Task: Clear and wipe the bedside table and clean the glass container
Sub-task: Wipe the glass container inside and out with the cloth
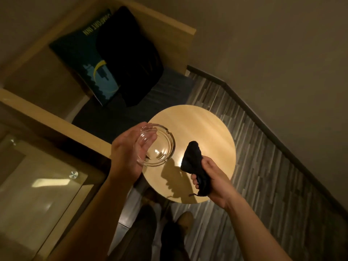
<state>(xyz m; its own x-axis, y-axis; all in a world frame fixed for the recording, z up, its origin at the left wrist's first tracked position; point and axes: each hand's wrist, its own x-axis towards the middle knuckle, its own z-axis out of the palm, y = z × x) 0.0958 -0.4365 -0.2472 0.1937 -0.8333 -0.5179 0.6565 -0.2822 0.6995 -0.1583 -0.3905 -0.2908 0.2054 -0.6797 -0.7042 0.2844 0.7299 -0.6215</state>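
We held the glass container (pixel 156 146), a clear round ashtray with notched rim, in our left hand (pixel 128 149), fingers curled around its near-left side and the thumb over the rim. It sat tilted above the left edge of the round wooden table (pixel 205 129); we could not tell whether it touched the tabletop. Our right hand (pixel 211 176) was closed in a fist around a dark cloth (pixel 194 159), whose bunched end stuck up toward the container, close beside it but apart. Both hands cast shadows on the table. Behind the table, two cushions (pixel 113 57) leaned on a blue-upholstered seat (pixel 169 87). Striped flooring (pixel 263 166) ran along the right.
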